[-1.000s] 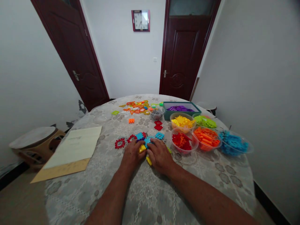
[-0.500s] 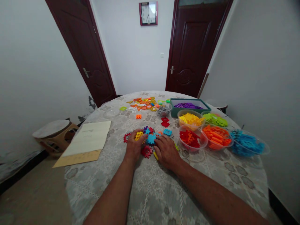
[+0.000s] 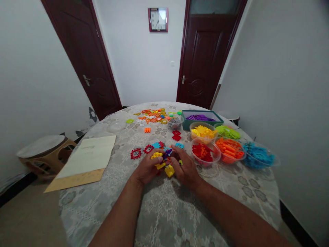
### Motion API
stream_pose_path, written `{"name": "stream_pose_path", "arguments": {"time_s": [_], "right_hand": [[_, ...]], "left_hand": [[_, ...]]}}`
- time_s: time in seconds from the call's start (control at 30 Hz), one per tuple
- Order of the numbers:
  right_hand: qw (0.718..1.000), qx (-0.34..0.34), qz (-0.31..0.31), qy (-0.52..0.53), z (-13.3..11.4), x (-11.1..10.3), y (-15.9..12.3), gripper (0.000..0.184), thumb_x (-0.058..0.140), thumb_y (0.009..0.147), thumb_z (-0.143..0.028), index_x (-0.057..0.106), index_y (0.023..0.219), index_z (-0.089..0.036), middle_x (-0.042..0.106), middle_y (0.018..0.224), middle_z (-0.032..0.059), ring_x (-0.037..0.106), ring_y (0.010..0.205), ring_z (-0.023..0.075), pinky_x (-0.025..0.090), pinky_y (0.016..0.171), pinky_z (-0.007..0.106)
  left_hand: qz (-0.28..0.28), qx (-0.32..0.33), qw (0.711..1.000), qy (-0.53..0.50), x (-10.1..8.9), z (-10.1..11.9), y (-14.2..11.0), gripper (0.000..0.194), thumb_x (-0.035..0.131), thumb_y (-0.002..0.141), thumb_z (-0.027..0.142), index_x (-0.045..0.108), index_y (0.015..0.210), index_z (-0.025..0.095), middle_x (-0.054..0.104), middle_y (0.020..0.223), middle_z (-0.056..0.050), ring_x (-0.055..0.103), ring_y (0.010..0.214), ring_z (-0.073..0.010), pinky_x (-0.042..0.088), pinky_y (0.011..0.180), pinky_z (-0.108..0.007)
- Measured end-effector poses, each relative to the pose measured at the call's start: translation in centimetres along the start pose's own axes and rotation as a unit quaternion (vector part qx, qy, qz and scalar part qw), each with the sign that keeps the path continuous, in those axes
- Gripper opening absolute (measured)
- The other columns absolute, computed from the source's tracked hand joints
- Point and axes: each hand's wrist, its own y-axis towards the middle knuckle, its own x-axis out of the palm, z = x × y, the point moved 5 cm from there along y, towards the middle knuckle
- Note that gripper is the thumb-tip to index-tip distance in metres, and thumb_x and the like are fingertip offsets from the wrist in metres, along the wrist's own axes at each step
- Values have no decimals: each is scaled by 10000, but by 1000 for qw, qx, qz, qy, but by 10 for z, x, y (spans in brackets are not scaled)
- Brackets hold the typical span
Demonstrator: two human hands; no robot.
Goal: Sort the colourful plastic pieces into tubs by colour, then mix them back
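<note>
Both my hands meet over the middle of a round table [image 3: 167, 212] covered with a patterned lace cloth. My left hand [image 3: 147, 168] and my right hand [image 3: 185, 167] are closed around a small cluster of interlocking plastic pieces [image 3: 164, 161], yellow, purple and blue, held just above the cloth. Red gear-like pieces [image 3: 141, 151] and a blue piece [image 3: 179, 145] lie flat just beyond my fingers.
Right of my hands stand clear bowls of red [image 3: 204, 152], orange [image 3: 229, 150], blue [image 3: 257, 156], yellow [image 3: 204, 131] and green [image 3: 227, 132] pieces, and a teal box [image 3: 200, 118] of purple ones. Loose pieces [image 3: 153, 116] lie far back. Papers [image 3: 84, 159] lie left; a stool [image 3: 42, 152] stands beside the table.
My hands have drawn together and lifted the piece cluster off the cloth; earlier they pressed on pieces lying flat. The camera view has shifted a little.
</note>
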Motion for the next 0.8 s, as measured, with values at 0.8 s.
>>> {"name": "stream_pose_path", "arguments": {"time_s": [0.8], "right_hand": [[989, 113, -92, 29, -4, -51, 40, 92, 601, 927, -188, 689, 942, -213, 686, 836, -18, 623, 770, 140, 461, 721, 252]], "left_hand": [[140, -3, 990, -21, -15, 6, 9, 338, 838, 850, 289, 714, 1143, 176, 732, 995, -93, 760, 800, -234, 518, 450, -220]]}}
